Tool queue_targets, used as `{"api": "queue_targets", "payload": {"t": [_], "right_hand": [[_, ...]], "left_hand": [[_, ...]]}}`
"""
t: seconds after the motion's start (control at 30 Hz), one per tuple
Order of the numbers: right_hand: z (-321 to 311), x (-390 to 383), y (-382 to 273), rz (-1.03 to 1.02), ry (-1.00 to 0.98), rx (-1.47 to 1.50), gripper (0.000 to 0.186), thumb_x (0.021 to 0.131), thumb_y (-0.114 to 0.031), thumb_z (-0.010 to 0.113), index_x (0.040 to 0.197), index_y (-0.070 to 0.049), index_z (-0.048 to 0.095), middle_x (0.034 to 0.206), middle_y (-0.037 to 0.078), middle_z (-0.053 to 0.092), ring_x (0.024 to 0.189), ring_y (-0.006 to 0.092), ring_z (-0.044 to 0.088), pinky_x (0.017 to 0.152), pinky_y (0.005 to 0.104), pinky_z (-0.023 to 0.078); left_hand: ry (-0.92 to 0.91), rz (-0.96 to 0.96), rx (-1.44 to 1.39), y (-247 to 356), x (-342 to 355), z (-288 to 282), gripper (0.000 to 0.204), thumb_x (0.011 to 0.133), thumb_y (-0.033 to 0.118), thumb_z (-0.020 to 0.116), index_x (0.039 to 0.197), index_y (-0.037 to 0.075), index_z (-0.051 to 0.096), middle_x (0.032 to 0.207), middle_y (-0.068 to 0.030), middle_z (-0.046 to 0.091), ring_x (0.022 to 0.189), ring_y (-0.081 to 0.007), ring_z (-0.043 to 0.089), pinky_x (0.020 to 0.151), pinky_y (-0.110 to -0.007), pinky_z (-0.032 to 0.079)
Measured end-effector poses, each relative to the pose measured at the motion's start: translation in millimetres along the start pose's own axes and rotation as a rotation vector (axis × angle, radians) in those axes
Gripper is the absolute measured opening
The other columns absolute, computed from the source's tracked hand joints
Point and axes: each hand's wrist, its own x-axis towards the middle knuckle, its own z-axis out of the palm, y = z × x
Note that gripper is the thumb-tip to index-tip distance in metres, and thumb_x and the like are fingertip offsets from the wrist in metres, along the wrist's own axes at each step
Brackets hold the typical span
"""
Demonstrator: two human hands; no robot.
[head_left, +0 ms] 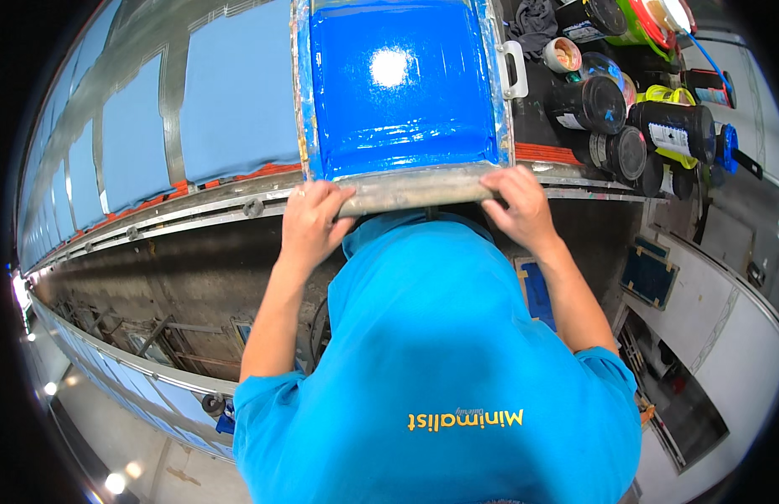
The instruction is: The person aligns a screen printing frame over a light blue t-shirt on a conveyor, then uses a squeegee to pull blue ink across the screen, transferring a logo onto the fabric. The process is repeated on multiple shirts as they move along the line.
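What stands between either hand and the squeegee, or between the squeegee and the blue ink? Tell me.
Nothing visible does. The left hand and right hand hold the squeegee near its ends, and the blue ink lies just beyond it inside the screen frame. The squeegee's underside is hidden.

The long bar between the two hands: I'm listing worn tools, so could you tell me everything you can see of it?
The long bar looks like old wood, grey-brown and blotchy, with a rounded upper side. It lies crosswise, nearly level, at the near end of the frame of glossy blue. The left hand grips its left end, the right hand its right. Its underside is hidden.
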Motion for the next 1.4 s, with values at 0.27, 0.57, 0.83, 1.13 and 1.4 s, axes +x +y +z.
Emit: {"api": "queue_targets", "payload": {"t": [0.27,0.57,0.83,1.13,1.4], "right_hand": [[-4.8,85.3,46.9,-0.054,0.081,0.009,0.030,0.085,-0.016,0.082,0.109,-0.001,0.072,0.099,0.014,0.072,0.096,0.0329,0.069,0.084,0.0401,0.055],[4.6,89.8,66.3,0.379,-0.297,0.249,0.032,0.089,-0.025,0.081,0.111,-0.002,0.074,0.091,0.007,0.072,0.081,0.0154,0.063,0.074,0.0313,0.051],[-3.5,128.7,75.3,0.452,-0.485,0.385,0.033,0.089,-0.028,0.082,0.110,-0.002,0.075,0.087,0.003,0.071,0.080,0.0095,0.060,0.074,0.0295,0.050],[10.0,37.2,17.8,-0.089,0.024,-0.022,0.029,0.077,-0.010,0.081,0.102,-0.004,0.069,0.100,0.014,0.071,0.096,0.0343,0.067,0.087,0.0444,0.053],[11.4,-16.6,-28.9,0.005,0.009,0.035,0.034,0.070,-0.002,0.082,0.101,-0.003,0.069,0.104,0.012,0.070,0.098,0.0331,0.067,0.086,0.0430,0.053]], "left_hand": [[0.090,0.012,0.035,-46.2,102.5,-6.5,0.049,0.080,0.055,0.082,0.083,0.007,0.069,0.082,-0.0091,0.064,0.076,-0.0309,0.065,0.065,-0.046,0.051],[-0.173,-0.218,-0.039,-73.0,104.8,23.7,0.076,0.077,0.074,0.076,0.074,-0.001,0.064,0.069,-0.0162,0.061,0.070,-0.0353,0.063,0.064,-0.047,0.051],[-0.376,-0.400,-0.131,-65.5,136.6,-11.3,0.066,0.078,0.061,0.084,0.089,-0.002,0.074,0.079,-0.0155,0.072,0.077,-0.0249,0.070,0.066,-0.043,0.052],[-0.071,0.009,-0.024,-23.7,34.3,-9.3,0.050,0.066,0.016,0.089,0.114,0.007,0.074,0.094,-0.0111,0.065,0.093,-0.0329,0.065,0.080,-0.047,0.052],[-0.048,0.026,0.071,16.4,-14.3,-6.9,0.047,0.066,0.013,0.084,0.112,0.009,0.072,0.098,-0.0091,0.060,0.092,-0.0300,0.060,0.082,-0.043,0.045]]}}
